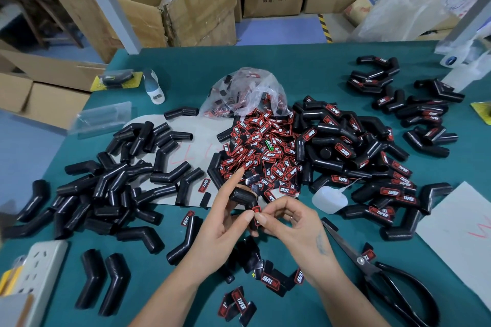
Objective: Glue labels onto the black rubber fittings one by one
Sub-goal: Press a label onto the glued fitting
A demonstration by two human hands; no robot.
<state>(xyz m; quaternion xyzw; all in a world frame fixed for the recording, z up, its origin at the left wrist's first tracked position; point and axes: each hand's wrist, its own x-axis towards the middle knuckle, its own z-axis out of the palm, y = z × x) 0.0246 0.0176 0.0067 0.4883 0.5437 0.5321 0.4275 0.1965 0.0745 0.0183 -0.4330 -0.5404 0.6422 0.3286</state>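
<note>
1. Head view showed a white power strip (37, 271) at the near left edge of the green worktop (305, 66).
2. Unlabelled black fittings (111, 180) lay heaped on the left side.
3. Left hand (228, 218) held one bent black fitting (243, 198); its grip was clamped on that fitting, index finger stretched out straight.
4. Red-and-black labels (265, 151) were piled at the centre, spilling from a clear bag (244, 93).
5. Right hand (289, 220) pinched a single label (256, 210) against the held fitting, its grip closed on that label.
6. White glue bottle (329, 199) lay just right of the hands.
7. Scissors (377, 271) lay near the right wrist.
8. Labelled fittings (372, 156) were heaped on the right.
</note>
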